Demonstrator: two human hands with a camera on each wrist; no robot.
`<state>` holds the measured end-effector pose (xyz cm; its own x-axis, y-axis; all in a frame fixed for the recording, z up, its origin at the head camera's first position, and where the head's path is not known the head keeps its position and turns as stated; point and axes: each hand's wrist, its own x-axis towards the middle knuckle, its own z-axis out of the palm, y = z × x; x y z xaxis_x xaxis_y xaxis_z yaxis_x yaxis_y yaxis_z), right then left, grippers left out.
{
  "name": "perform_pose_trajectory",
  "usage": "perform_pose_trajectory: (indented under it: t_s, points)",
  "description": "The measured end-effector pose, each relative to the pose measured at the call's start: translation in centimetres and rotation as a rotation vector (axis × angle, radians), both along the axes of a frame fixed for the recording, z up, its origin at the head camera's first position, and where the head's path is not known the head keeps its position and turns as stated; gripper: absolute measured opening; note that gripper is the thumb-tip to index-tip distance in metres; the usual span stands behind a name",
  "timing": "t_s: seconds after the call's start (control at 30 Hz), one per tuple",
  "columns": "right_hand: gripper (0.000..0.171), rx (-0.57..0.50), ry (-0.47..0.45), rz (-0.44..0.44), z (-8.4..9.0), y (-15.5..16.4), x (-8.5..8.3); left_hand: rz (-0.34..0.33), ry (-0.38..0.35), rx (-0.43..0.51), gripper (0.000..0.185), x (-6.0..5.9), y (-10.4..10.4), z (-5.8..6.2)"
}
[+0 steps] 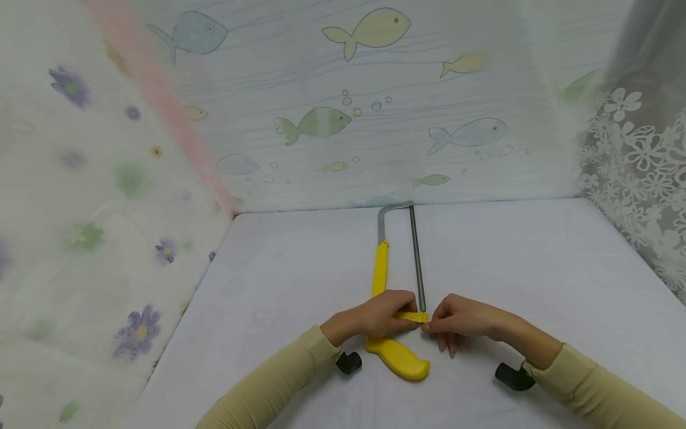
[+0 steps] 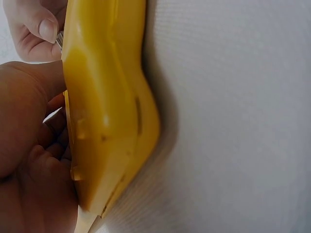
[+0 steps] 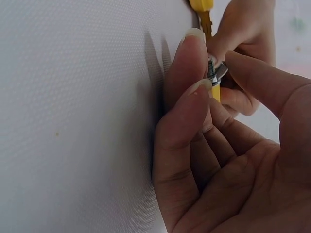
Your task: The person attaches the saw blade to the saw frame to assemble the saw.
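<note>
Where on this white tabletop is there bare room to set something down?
Free: the wide stretch right of the hacksaw toward the lace curtain, and the stretch left of it toward the floral curtain. Crowded: the near centre, where left hand and right hand meet at the handle.

A white tabletop (image 1: 536,268) is screened by a pale fish-print curtain (image 1: 375,119) behind, a flowered sheet (image 1: 80,208) left, and white lace (image 1: 638,179) right.

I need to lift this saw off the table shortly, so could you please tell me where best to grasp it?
Grasp the saw by its curved yellow handle, coming from the near end: it lies flat, points toward you and sits clear of the blade.
</note>
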<state>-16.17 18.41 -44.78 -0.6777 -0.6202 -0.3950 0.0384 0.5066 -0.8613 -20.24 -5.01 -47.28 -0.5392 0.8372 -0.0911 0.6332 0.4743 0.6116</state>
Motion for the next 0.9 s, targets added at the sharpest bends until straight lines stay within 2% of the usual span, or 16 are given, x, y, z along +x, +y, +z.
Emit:
perform_pose_trajectory:
  t_s: [0.33, 0.6, 0.77, 0.9]
  points:
    - [0.025, -0.020, -0.008, -0.004, -0.55, 0.72, -0.12, 0.009, 0.001, -0.008, 0.013, 0.09, 0.01, 0.06]
    - [0.019, -0.014, 0.054, 0.011, -0.64, 0.40, -0.17, 0.008, 0.003, -0.008, 0.013, 0.00, -0.01, -0.02]
    - [0.011, -0.026, 0.028, 0.022, -0.33, 0.12, -0.10, 0.004, 0.007, -0.009, 0.013, -0.04, 0.02, -0.07]
    - [0.021, -0.017, 0.014, 0.011, -0.22, -0.14, -0.09, 0.005, 0.003, -0.011, 0.013, -0.05, 0.03, -0.05]
